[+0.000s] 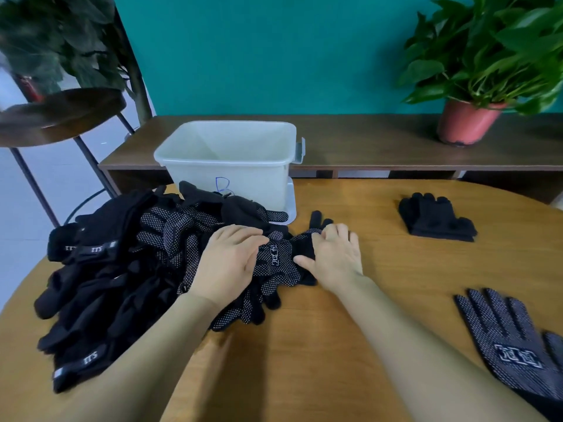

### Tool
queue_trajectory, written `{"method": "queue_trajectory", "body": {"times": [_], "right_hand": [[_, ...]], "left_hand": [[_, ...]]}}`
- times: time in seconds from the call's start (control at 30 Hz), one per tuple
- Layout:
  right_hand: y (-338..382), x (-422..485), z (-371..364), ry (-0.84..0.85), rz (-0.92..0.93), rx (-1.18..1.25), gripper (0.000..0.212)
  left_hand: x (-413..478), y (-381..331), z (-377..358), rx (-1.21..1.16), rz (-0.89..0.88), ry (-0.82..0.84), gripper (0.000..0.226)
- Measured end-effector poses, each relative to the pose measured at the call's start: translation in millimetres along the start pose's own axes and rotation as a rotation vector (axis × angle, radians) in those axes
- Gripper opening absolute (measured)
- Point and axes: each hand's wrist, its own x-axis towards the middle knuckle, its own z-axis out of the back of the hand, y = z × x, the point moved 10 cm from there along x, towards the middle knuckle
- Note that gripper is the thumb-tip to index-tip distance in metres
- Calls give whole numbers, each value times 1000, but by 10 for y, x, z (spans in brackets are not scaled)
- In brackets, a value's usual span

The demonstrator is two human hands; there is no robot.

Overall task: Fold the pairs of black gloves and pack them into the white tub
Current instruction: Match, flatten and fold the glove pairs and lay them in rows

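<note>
Both grips look closed on one dotted glove (280, 260): my left hand (228, 263) curls over one end and my right hand (335, 257) pinches the other, just in front of the white tub (231, 159). The pile of gloves (122, 269), front-left of the tub, overlaps this glove, so I judge a pull could drag neighbours along or off the table (335, 345). As far as I can see, the tub holds nothing. A folded pair (435, 219) lies right of the tub, a second dotted glove (511, 345) farther front-right.
</note>
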Motion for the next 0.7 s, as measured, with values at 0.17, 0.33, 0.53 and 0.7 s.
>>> {"method": "queue_trajectory", "body": {"times": [0.17, 0.33, 0.53, 0.7], "right_hand": [[23, 51, -30, 13, -24, 45, 57], [-34, 67, -118, 138, -85, 80, 48], [157, -49, 327, -2, 41, 455, 11], [370, -314, 1268, 124, 205, 1092, 26]], "left_hand": [[-20, 54, -95, -2, 4, 10, 36], [-25, 6, -35, -19, 2, 21, 36], [17, -25, 239, -88, 102, 97, 41], [225, -210, 659, -583, 346, 173, 74]]}}
